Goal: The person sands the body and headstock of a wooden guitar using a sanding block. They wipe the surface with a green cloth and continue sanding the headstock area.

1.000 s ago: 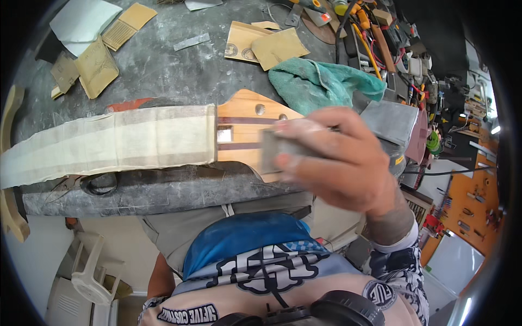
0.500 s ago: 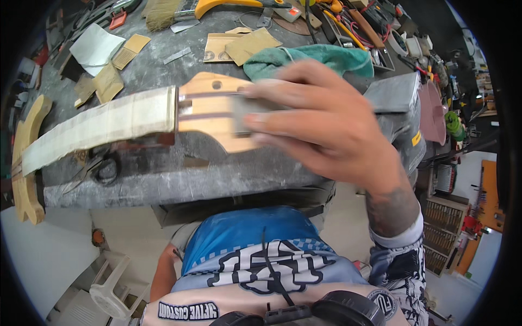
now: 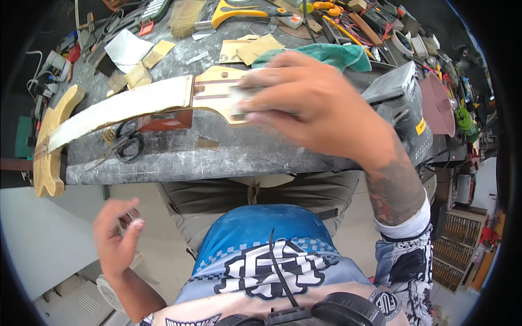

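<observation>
A guitar [image 3: 120, 103] of pale wood with dark stripes lies across the bench, its neck wrapped in whitish masking tape. Its bare headstock [image 3: 209, 87] points right, and its body [image 3: 48, 163] is at the left. My right hand [image 3: 310, 103] is closed on a greyish sanding block [image 3: 235, 103], pressed flat against the headstock; the block is blurred and partly behind my fingers. Off the bench, at lower left, my left hand [image 3: 117, 233] hangs in the air with its fingers loosely curled and apart, nothing visible in it.
Scissors [image 3: 129, 144] and a reddish block [image 3: 166, 120] lie under the neck. Sandpaper pieces [image 3: 258, 48], a green cloth [image 3: 342, 57], a brush [image 3: 187, 19] and a yellow-handled tool [image 3: 228, 15] lie beyond. A grey dusty case [image 3: 402, 122] and pink container [image 3: 437, 103] stand at right.
My left hand has come up into view from beside my body. The right hand still holds the sanding block on the headstock. The whole view has shifted.
</observation>
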The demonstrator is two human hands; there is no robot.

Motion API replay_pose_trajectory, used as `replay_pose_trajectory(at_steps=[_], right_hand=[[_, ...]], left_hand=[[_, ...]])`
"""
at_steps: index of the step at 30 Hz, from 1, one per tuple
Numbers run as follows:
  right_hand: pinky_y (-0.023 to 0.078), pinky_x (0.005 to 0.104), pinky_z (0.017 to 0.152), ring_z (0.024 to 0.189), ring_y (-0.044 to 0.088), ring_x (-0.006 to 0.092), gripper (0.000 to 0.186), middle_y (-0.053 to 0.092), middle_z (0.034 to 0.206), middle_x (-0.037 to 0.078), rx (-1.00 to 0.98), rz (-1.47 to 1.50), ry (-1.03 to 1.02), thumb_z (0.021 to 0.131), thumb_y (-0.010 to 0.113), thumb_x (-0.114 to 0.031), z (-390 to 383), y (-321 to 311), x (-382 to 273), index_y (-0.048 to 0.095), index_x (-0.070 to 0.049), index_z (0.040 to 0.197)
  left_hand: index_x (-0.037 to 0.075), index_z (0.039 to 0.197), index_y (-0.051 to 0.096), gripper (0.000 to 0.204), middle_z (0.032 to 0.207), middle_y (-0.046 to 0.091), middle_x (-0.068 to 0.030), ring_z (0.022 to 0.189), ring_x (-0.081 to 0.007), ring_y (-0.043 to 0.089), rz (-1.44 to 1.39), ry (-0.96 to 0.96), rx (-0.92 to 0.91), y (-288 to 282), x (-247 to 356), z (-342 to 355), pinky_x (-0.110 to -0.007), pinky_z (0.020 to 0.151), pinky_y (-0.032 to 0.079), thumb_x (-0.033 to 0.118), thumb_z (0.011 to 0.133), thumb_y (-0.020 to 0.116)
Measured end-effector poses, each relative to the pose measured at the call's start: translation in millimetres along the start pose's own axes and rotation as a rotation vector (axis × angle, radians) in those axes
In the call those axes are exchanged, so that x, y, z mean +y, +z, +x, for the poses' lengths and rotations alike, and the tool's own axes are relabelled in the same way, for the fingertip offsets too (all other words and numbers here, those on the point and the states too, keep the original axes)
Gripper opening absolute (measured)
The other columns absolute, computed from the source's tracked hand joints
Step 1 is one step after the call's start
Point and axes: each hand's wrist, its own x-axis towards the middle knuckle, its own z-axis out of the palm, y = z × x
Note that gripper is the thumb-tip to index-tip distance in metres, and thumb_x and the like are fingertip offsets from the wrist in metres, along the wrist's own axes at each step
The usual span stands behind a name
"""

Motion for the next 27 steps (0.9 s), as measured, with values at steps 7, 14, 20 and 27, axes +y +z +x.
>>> replay_pose_trajectory(at_steps=[7, 14, 20, 27], right_hand=[[0.056, 0.0383, 0.080, 0.093, 0.065, 0.0299, 0.025, 0.075, 0.118, 0.007, -0.042, 0.054, -0.011, 0.077, 0.084, -0.009, 13, 7, -9, 0.079, -0.009, 0.102], [0.056, 0.0391, 0.076, 0.090, 0.065, 0.0309, 0.028, 0.076, 0.115, 0.013, -0.093, 0.070, 0.122, 0.074, 0.087, -0.012, -4, -14, -6, 0.078, -0.009, 0.101], [0.055, 0.0373, 0.074, 0.091, 0.066, 0.0302, 0.031, 0.076, 0.117, 0.013, -0.113, 0.086, 0.155, 0.073, 0.088, -0.012, 3, -10, -9, 0.079, -0.010, 0.102], [0.054, 0.0351, 0.073, 0.086, 0.066, 0.0292, 0.033, 0.075, 0.116, 0.014, -0.096, 0.117, 0.146, 0.071, 0.088, -0.010, 13, 0, -10, 0.079, -0.010, 0.103]], left_hand=[[-0.001, 0.126, 0.069, 0.043, 0.119, 0.068, -0.0176, 0.113, -0.0336, 0.064, 0.386, 0.551, 0.259, 31, 57, 131, -0.042, 0.099, 0.048, 0.017, 0.087, 0.078], [-0.001, 0.120, 0.068, 0.033, 0.113, 0.069, -0.0215, 0.107, -0.0382, 0.065, 0.438, 0.503, 0.022, 40, 73, 202, -0.040, 0.095, 0.050, 0.026, 0.106, 0.056], [-0.005, 0.096, 0.065, 0.029, 0.087, 0.063, -0.0219, 0.084, -0.0432, 0.060, 0.382, 0.312, -0.157, 47, 69, 207, -0.046, 0.075, 0.047, 0.021, 0.106, 0.055], [-0.005, 0.092, 0.065, 0.031, 0.082, 0.062, -0.0247, 0.080, -0.0425, 0.058, 0.312, 0.297, -0.143, 51, 62, 208, -0.044, 0.071, 0.045, 0.021, 0.106, 0.056]])
